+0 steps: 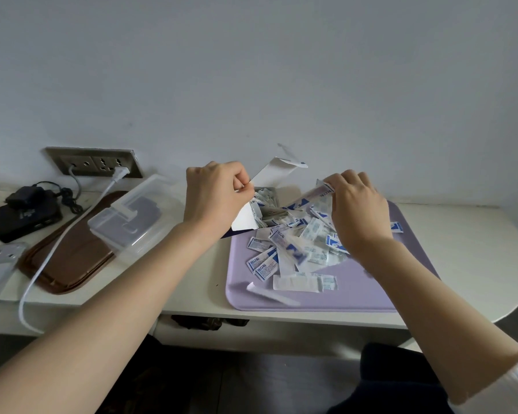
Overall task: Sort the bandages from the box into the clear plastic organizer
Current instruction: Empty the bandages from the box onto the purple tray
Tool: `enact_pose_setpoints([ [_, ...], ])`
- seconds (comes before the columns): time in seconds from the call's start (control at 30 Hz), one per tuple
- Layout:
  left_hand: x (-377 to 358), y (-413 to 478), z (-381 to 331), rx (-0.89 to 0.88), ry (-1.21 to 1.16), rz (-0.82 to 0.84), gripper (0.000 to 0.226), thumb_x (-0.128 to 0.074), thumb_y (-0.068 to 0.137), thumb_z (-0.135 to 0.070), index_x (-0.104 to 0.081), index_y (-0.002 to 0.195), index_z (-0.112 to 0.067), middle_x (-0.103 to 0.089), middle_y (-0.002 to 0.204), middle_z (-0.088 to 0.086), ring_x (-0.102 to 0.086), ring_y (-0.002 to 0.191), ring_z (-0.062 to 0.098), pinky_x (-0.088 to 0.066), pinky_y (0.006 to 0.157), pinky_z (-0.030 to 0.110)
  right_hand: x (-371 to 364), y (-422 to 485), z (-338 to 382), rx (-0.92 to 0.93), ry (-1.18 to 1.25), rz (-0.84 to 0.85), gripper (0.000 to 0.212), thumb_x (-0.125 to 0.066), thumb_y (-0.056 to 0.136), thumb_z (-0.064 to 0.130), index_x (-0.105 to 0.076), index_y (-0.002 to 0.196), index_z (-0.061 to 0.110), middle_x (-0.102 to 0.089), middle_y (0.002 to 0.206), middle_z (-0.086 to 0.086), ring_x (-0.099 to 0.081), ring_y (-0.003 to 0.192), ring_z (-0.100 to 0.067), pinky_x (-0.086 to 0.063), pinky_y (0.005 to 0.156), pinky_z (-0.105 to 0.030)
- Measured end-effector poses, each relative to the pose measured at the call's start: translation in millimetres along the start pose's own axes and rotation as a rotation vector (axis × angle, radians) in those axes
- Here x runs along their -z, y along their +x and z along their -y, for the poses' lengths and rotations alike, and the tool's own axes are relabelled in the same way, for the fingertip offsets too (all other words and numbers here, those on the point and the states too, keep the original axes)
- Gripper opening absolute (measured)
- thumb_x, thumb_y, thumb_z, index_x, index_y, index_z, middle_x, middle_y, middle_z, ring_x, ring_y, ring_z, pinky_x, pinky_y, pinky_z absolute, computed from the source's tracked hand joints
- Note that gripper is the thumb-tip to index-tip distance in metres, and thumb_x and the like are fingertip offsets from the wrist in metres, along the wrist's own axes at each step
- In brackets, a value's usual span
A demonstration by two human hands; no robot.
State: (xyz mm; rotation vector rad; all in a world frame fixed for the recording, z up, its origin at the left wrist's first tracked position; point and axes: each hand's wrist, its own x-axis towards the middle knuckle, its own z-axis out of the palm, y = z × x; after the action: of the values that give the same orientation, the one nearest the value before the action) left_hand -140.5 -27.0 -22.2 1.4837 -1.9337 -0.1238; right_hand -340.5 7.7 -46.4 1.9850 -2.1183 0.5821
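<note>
Left grip (216, 198), centre of the frame, pinches the white flap (277, 171) of the box (245, 219) between thumb and curled fingers, holding it open. Right grip (359, 213), right of centre, is clenched on the upper edge of a translucent, blue-printed wrapper (317, 194) lifted above the pile. Whether this is a bag or a joined strip cannot be told. The bandages (290, 249) lie mostly in a loose heap on the lilac mat (371, 294), centre right, with more inside the box just behind the heap. The clear plastic organizer (132, 216) stands left of centre on a brown tray (72, 264), its lid apparently shut and nothing visible inside. Both rest on the pale counter (461, 234). A white cable (42, 276) crosses the tray at lower left.

Judged stage: early. The box is being emptied, and sorting proper has not begun. To do this step well, hold the flap back so the box mouth is wide. Tip or draw the contents out over the middle of the mat rather than toward its edge. Shake the wrapper gently, since the light packets probably scatter and slide easily. The organizer's lid needs opening before any packet can go in, which calls for a free grip.
</note>
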Motion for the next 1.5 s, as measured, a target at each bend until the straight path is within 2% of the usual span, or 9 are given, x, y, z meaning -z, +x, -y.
enact_pose_setpoints([
  [0.13, -2.2, -2.6, -5.1, -0.006, -0.021, 0.006, 0.013, -0.067, 0.077, -0.016, -0.062, 0.065, -0.019, -0.048, 0.050, -0.014, -0.056, 0.066, 0.019, -0.045, 0.085, 0.040, 7.0, -4.3, 16.2, 0.045, 0.246, -0.008, 0.064, -0.036, 0.073, -0.017, -0.045, 0.131, 0.007, -0.046, 0.124, -0.013, -0.044, 0.113, -0.030, -0.037, 0.081, -0.032],
  [0.27, -4.9, -4.9, -10.8, -0.015, -0.040, 0.001, 0.014, -0.066, 0.077, -0.014, -0.061, 0.064, -0.019, -0.048, 0.048, -0.015, -0.051, 0.061, 0.017, -0.046, 0.083, 0.040, 1.3, -8.1, 30.2, 0.205, 0.314, 0.042, 0.047, -0.042, 0.077, -0.008, -0.057, 0.118, 0.012, -0.053, 0.118, -0.007, -0.050, 0.108, -0.027, -0.045, 0.072, -0.034],
  [0.4, -8.2, -6.2, -18.0, -0.026, -0.063, 0.014, 0.013, -0.066, 0.077, -0.015, -0.062, 0.065, -0.018, -0.048, 0.048, -0.014, -0.054, 0.063, 0.018, -0.046, 0.083, 0.040, -5.9, -11.2, 30.7, 0.205, 0.165, 0.291, 0.031, -0.051, 0.091, 0.019, -0.049, 0.122, 0.016, -0.052, 0.120, -0.003, -0.049, 0.112, -0.024, -0.042, 0.074, -0.032],
  [0.6, -11.7, -5.8, -20.1, -0.069, -0.030, 0.026, 0.014, -0.066, 0.078, -0.015, -0.061, 0.066, -0.018, -0.048, 0.050, -0.013, -0.053, 0.067, 0.019, -0.043, 0.084, 0.039, -17.3, -6.6, 14.6, 0.093, 0.090, 0.314, 0.008, -0.051, 0.094, 0.019, -0.053, 0.091, 0.012, -0.059, 0.091, -0.011, -0.054, 0.081, -0.034, -0.034, 0.061, -0.031],
  [0.73, -9.4, -0.1, -12.6, -0.062, 0.019, 0.023, 0.019, -0.066, 0.079, -0.016, -0.056, 0.064, -0.022, -0.044, 0.050, -0.014, -0.050, 0.067, 0.018, -0.041, 0.083, 0.037, -7.6, -3.8, 11.0, 0.014, 0.208, 0.246, 0.030, -0.053, 0.092, 0.035, -0.056, 0.082, 0.007, -0.055, 0.074, -0.010, -0.049, 0.069, -0.034, -0.033, 0.057, -0.031],
  [0.97, -6.0, 7.9, 0.7, -0.008, 0.117, 0.006, 0.017, -0.063, 0.081, -0.016, -0.056, 0.067, -0.022, -0.043, 0.054, -0.015, -0.048, 0.071, 0.016, -0.027, 0.077, 0.029, 0.2, 4.2, -1.8, -0.072, 0.349, -0.043, 0.023, -0.046, 0.096, 0.027, -0.059, 0.092, 0.008, -0.058, 0.090, -0.012, -0.059, 0.071, -0.036, -0.043, 0.059, -0.036],
  [1.17, -2.6, 9.3, -1.0, -0.003, 0.141, -0.017, 0.016, -0.063, 0.080, -0.015, -0.058, 0.067, -0.022, -0.052, 0.060, -0.010, -0.054, 0.076, 0.020, -0.024, 0.075, 0.028, 2.6, 8.0, -18.3, -0.174, 0.179, -0.081, 0.027, -0.045, 0.090, 0.002, -0.057, 0.112, 0.014, -0.054, 0.112, -0.009, -0.058, 0.089, -0.036, -0.043, 0.063, -0.037],
  [1.37, -5.3, 8.8, -10.5, -0.012, 0.081, -0.009, 0.020, -0.063, 0.080, -0.016, -0.052, 0.065, -0.024, -0.051, 0.056, -0.011, -0.049, 0.071, 0.016, -0.030, 0.079, 0.031, -2.5, 5.7, -15.9, -0.106, 0.122, -0.060, 0.023, -0.039, 0.099, 0.017, -0.060, 0.108, 0.014, -0.060, 0.111, -0.007, -0.057, 0.090, -0.036, -0.037, 0.062, -0.032],
  [1.5, -9.4, 6.3, -17.9, -0.012, 0.018, 0.007, 0.020, -0.064, 0.078, -0.016, -0.053, 0.063, -0.024, -0.046, 0.050, -0.015, -0.050, 0.066, 0.016, -0.039, 0.084, 0.036, -4.1, 4.5, -7.1, -0.051, 0.167, -0.051, 0.035, -0.040, 0.099, 0.017, -0.047, 0.132, 0.011, -0.046, 0.139, -0.009, -0.054, 0.110, -0.036, -0.044, 0.079, -0.038],
])
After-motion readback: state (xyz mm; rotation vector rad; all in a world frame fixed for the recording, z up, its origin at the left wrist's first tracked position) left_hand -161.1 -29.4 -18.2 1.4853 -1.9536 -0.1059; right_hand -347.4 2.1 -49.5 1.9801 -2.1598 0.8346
